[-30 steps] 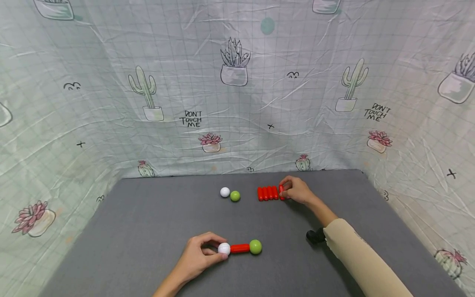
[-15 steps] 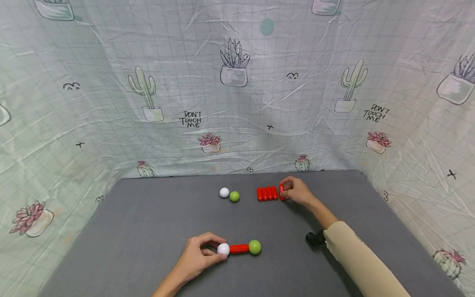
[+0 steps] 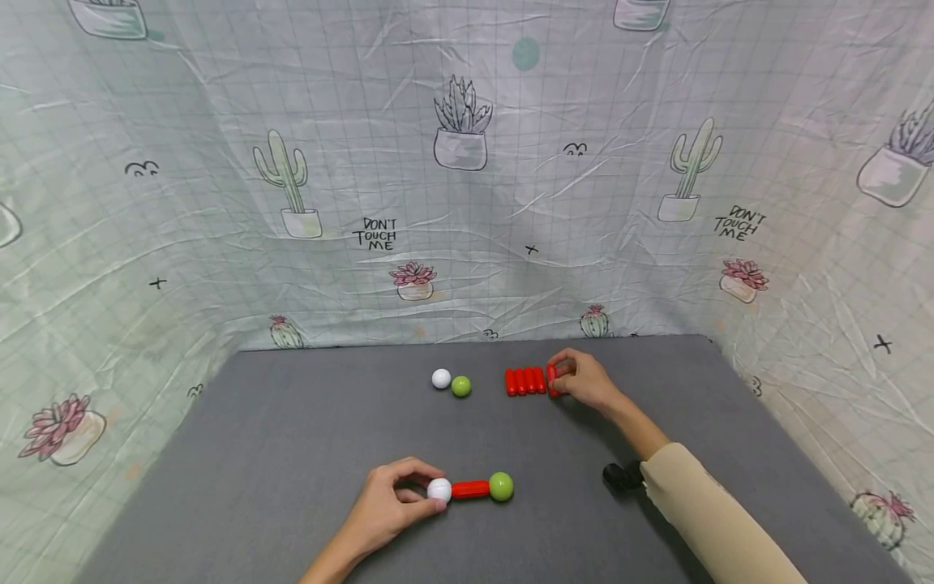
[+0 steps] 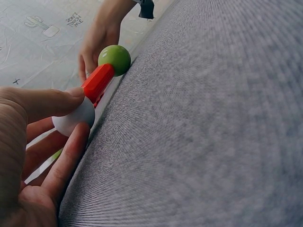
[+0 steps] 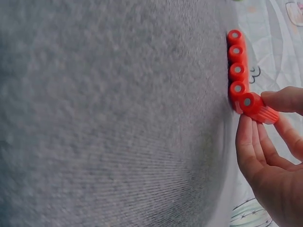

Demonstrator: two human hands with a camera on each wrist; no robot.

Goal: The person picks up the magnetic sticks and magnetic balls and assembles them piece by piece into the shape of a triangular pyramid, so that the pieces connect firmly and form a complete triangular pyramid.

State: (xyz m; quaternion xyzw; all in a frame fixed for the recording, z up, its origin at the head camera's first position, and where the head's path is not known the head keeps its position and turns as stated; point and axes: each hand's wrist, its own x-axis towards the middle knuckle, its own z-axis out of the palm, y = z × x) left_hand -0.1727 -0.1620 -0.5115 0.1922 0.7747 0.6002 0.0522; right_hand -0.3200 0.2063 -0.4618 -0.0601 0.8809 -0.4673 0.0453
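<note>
My left hand [image 3: 390, 496] pinches a white ball [image 4: 75, 117] between thumb and fingers. That ball is joined to one end of a red rod [image 3: 470, 489], and a green ball [image 3: 501, 487] sits on the rod's other end. Toward the back of the table, my right hand [image 3: 581, 380] pinches a single red rod [image 5: 255, 108] by its sides. Pale round spots show in the ends of the rods. Just left of this rod lies a row of several red rods [image 3: 525, 380], side by side; in the right wrist view the held one is tilted against the row's end.
A loose white ball [image 3: 441, 379] and a loose green ball [image 3: 461, 386] lie close together at the back of the grey table [image 3: 328, 430]. Beneath the right forearm is a black object [image 3: 622, 477]. A patterned cloth [image 3: 467, 211] hangs behind and at the sides.
The right hand has shifted very slightly left with its red rod, closer to the row. My left hand and the joined balls and rod stay in place.
</note>
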